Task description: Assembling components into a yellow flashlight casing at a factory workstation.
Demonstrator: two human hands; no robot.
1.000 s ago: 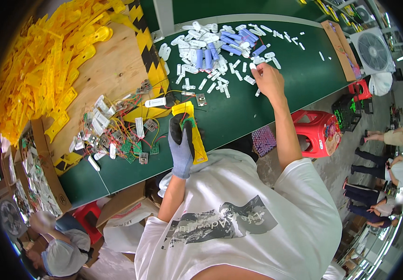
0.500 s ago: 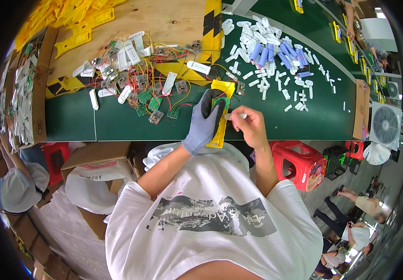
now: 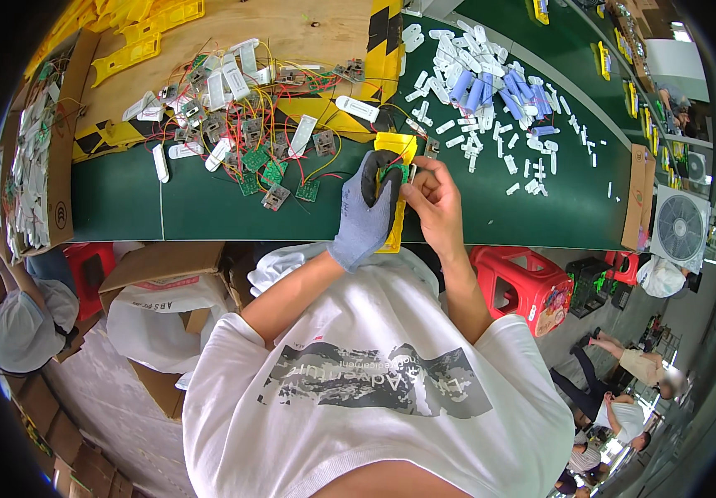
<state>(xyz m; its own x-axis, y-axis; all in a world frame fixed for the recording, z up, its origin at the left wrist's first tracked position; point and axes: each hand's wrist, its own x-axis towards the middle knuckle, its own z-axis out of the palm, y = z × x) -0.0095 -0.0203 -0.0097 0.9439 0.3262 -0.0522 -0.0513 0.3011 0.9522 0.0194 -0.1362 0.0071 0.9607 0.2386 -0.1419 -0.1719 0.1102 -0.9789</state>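
My left hand [image 3: 363,217], in a grey glove with dark fingers, is closed around a long yellow plastic casing [image 3: 396,144] at the table's front. A small green circuit board [image 3: 398,171] shows at the casing beside my gloved thumb. My bare right hand [image 3: 436,203] is at the casing's right side, its fingers pinched on a small white plastic piece [image 3: 412,173] against that edge. My fingers hide most of the piece. To the left lies a tangle of wired circuit boards [image 3: 275,172] with white plastic covers [image 3: 234,77].
Right of my hands lie scattered white plastic parts [image 3: 467,141] and several purple cylindrical cells [image 3: 460,86]. A cardboard box [image 3: 61,174] of wired parts stands at the left, with yellow casings [image 3: 128,58] behind. A red stool [image 3: 524,286] stands right of me, below the table edge.
My right hand has moved up and slightly left, bringing the white piece against the casing's edge near the board. My left hand still grips the casing.
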